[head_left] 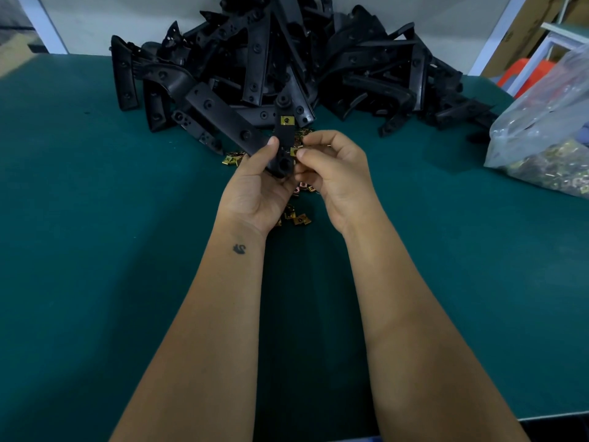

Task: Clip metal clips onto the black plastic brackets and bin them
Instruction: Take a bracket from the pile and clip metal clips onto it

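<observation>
Left hand (255,189) grips black bracket (283,145) upright above desk (95,218) — one clip (286,120) already seated. Right hand (331,167) fingers pinch second clip (295,151) at bracket's side edge — advise square alignment, firm push, bracket steady.

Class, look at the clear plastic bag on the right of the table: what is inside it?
Through the clear plastic bag a heap of gold-coloured metal clips shows along the bottom. Folds and glare blur the upper part, so anything else inside cannot be made out.

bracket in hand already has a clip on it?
Yes: the bracket held by the left hand carries a gold clip near its top.
</observation>
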Available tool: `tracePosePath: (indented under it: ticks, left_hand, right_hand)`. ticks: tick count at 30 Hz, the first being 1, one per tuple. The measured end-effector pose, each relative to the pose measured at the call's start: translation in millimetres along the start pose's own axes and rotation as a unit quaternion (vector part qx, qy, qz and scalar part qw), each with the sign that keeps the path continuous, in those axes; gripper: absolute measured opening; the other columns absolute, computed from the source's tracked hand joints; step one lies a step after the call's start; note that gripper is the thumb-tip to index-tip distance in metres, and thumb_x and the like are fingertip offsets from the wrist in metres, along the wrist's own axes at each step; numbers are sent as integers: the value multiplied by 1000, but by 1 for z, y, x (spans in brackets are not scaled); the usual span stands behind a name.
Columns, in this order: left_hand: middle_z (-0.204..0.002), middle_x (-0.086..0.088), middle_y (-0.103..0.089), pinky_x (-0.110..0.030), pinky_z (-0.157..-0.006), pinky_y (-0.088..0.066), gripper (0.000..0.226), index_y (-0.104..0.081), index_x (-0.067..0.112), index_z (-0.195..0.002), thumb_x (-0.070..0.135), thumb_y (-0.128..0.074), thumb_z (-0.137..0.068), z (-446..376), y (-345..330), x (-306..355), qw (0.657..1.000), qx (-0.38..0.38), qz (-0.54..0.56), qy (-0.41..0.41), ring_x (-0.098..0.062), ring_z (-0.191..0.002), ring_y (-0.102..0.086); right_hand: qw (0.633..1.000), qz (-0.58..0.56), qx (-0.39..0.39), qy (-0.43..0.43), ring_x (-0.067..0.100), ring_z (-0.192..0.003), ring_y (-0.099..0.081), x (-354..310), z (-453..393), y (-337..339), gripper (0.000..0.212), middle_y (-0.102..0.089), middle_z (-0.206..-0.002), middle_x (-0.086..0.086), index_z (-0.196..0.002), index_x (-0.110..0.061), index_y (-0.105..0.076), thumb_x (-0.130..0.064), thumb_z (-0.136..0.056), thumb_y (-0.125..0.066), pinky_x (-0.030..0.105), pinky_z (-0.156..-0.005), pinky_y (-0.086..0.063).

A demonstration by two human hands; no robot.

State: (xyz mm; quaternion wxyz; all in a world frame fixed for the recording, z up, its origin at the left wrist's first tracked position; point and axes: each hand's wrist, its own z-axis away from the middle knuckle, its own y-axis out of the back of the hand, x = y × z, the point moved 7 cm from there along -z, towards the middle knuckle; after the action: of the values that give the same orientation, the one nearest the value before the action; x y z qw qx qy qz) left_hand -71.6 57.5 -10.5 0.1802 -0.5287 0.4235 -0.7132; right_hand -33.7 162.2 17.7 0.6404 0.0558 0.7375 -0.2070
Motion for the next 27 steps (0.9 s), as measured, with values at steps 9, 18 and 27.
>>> tracePosePath:
  ticks: [9,18,27]
  left_hand:
    - [-102,-10,-68,-34,-75,-55,20,-55,7,-119,9,-54,-99,-4,-1,-2,1000,-16,-25,-7,-22,-86,-67]
    - [-98,-7,-69,-32,-71,-54,19,-55,10,-118,8,-53,-99,-2,-8,-4,999,-28,-34,-15,-21,-83,-64]
    - [-105,-7,-64,-27,-65,-49,27,-56,10,-123,20,-54,-99,3,-14,-8,998,-41,-48,17,-16,-77,-59]
  right_hand:
    - [1000,-11,5,-9,5,-53,-48,5,1,-1,22,-58,-71,0,-96,-12,-62,6,-84,-67,20,-52,-42]
    - [1000,-19,21,-13,4,-50,-45,5,-1,2,20,-53,-68,0,-93,-13,-62,5,-84,-67,18,-48,-39]
    - [999,-42,-12,-27,8,-50,-45,4,1,-7,11,-55,-65,-5,-81,-16,-62,-12,-92,-62,20,-46,-35]
